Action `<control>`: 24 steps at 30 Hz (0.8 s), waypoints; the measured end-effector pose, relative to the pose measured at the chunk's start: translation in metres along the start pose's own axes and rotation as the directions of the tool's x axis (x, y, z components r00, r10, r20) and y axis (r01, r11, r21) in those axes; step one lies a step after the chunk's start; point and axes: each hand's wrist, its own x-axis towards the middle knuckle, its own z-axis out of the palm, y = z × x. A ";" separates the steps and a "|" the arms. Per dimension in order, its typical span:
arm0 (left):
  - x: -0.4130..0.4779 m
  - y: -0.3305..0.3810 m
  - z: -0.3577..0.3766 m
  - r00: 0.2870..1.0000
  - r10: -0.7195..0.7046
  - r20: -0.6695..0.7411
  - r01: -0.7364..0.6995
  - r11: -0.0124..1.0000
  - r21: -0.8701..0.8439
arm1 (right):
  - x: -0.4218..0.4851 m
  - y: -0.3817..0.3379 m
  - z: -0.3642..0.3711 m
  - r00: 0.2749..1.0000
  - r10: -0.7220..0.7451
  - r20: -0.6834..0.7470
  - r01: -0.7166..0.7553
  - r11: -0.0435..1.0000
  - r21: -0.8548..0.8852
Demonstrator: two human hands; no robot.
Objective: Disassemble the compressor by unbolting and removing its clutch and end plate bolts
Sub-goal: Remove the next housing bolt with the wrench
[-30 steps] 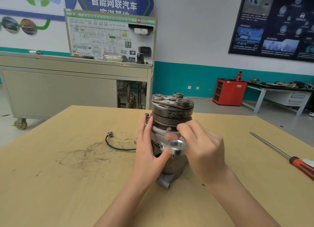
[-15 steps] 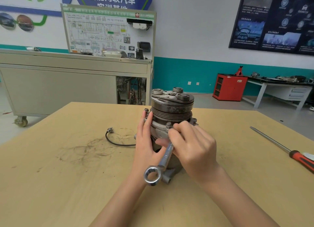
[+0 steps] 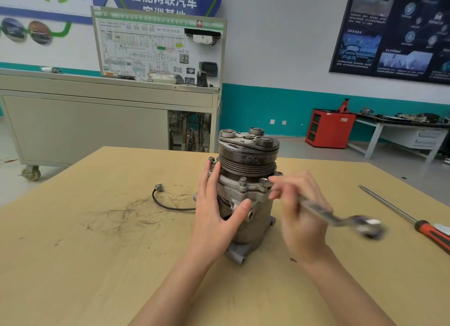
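Compressor [image 3: 246, 204] stands upright mid-tabletop [image 3: 97, 264], toward the far edge, with the clutch [image 3: 248, 144] on top and not yet off. Flange bolts are in place where I can see them.

Left hand [image 3: 214, 211] lies flat on the left side of the body, fingers straight, thumb spread onto the front. It braces the body, no real grip.

Right hand [image 3: 302, 218] is wrapped round the wrench [image 3: 341, 218] shank, just right of the body. The ring end points toward the right edge, badly motion-blurred. Its fingertips sit at the front-right bolt [image 3: 264, 180]. Can't tell if the working end is on the hex, as the fingers hide it.

Risks as I read them:
- Wrench only half on the hex: it rounds the corners or slips off under load, and knuckles go into the flange or pulley grooves.
- Nothing clamps the body. It's tall on a small foot, and a sideways pull up at flange height against an open palm could spin or tip it.
- If it spins, the black cable [image 3: 168, 205] trailing toward the left edge gets dragged or pinched under the foot.
- Ring end swings out toward the screwdriver [image 3: 414, 222] near the right edge. A wide stroke could knock it off the tabletop.
- Freed bolts may roll, and there's no tray in sight.
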 end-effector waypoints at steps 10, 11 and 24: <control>-0.001 0.002 0.000 1.000 -0.021 0.013 0.021 1.000 -0.017 | 0.030 0.063 -0.012 0.457 0.595 0.661 -0.779 -0.091 0.620; -0.001 0.002 0.000 1.000 -0.022 0.015 0.022 1.000 -0.016 | 0.031 0.068 -0.010 0.442 0.581 0.683 -0.783 -0.122 0.610; 0.000 0.005 -0.001 0.999 -0.035 0.018 0.035 0.999 -0.020 | 0.057 0.029 -0.043 0.674 0.586 0.450 -0.736 0.483 0.474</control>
